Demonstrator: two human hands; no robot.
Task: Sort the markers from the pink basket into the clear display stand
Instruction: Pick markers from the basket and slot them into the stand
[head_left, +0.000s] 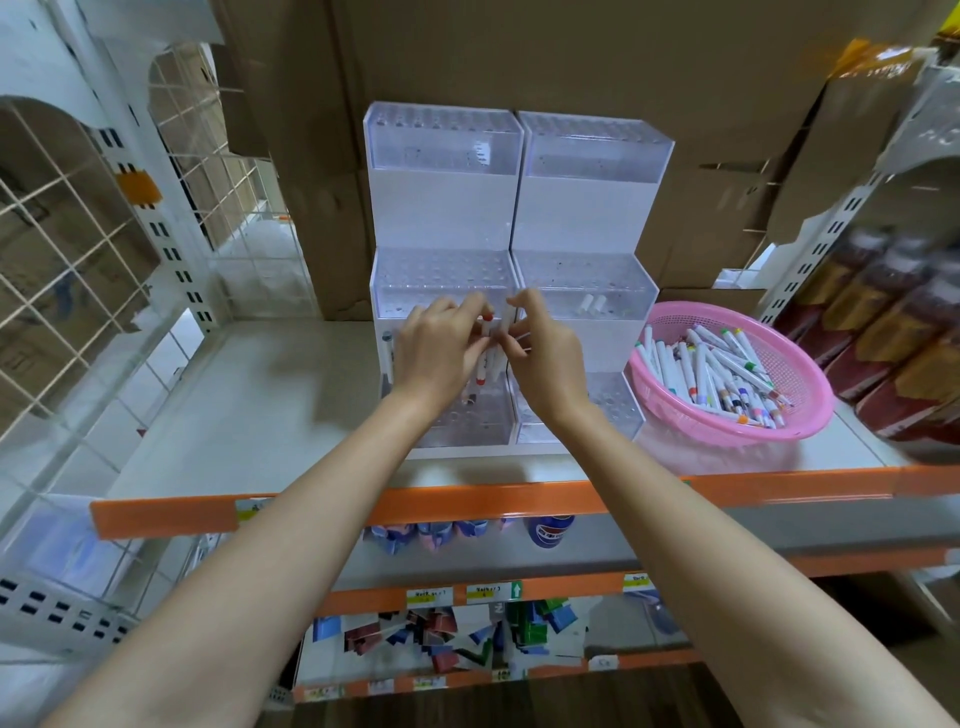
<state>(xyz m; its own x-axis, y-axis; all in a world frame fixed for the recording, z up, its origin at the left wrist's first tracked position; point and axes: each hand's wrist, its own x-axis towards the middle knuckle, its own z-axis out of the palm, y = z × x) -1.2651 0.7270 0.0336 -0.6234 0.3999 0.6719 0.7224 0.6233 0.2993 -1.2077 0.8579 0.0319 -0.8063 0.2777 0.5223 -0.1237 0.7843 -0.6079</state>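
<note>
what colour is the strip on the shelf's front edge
Orange; the strip shows best in the head view.

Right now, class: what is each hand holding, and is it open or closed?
Left hand: closed, gripping red-capped markers.
Right hand: closed, pinching a white marker.

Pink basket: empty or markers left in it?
Not empty. A pile of white markers with coloured caps lies loose in the pink basket, covering most of its floor.

bright, even light | soft shadows | edges warped, blurred
</note>
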